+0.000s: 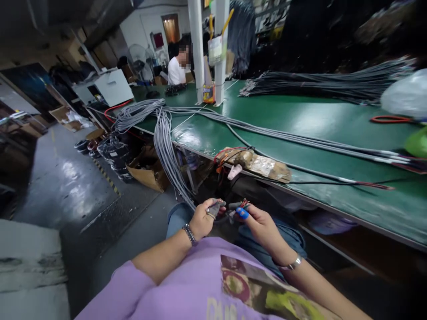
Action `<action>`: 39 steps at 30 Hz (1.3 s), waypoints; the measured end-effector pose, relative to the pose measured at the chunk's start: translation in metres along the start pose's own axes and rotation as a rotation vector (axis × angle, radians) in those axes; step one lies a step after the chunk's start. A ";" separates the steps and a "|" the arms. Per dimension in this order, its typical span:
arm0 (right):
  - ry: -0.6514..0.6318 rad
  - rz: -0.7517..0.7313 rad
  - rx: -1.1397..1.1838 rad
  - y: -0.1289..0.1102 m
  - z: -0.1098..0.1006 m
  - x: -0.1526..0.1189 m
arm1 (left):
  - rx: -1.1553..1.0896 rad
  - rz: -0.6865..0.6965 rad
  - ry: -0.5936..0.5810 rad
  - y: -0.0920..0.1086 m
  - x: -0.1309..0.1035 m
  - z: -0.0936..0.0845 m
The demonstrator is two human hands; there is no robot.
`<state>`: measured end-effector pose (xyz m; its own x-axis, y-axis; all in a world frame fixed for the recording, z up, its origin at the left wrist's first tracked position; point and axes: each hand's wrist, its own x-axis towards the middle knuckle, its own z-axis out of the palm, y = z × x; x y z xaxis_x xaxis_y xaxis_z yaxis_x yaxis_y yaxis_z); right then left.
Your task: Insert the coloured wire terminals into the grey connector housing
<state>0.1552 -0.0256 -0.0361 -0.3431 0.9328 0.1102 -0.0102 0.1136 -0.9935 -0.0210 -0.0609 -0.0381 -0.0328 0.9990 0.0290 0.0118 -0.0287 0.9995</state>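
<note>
Both hands close together over the lap, fingers pinched, left hand point(202, 220) on thin wire ends point(219, 201), right hand point(262, 223) on bared coloured wires point(245, 203), grey cables point(166, 144) drooping beside from the green worktop point(300, 118).

Open desk point(310, 116) top at the back, cables and a taped block along the front.
A hand could pass over the bare green stretch between the grey cable run point(267, 130) and the black cable bundle point(320, 83); white posts point(196, 53) bound it on the left, a plastic bag point(407, 95) and red loop point(392, 119) on the right. The taped block point(263, 163) blocks the front edge ahead of the hands point(202, 221). Hanging grey cables point(166, 144) crowd the left side. Space under the desk seems cluttered, though too dark to judge well.
</note>
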 end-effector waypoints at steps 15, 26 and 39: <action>0.043 0.280 0.239 -0.007 0.006 0.021 | -0.050 -0.229 -0.218 0.006 0.011 0.002; -0.121 0.247 0.230 -0.011 0.007 0.041 | 0.054 -0.247 -0.136 0.011 0.018 -0.004; -0.059 0.258 0.247 -0.013 0.006 0.047 | -0.139 -0.275 -0.053 0.016 0.025 0.005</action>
<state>0.1334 0.0143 -0.0184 -0.4179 0.8977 -0.1395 -0.1404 -0.2155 -0.9664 -0.0168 -0.0366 -0.0213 0.0365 0.9701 -0.2401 -0.1268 0.2428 0.9618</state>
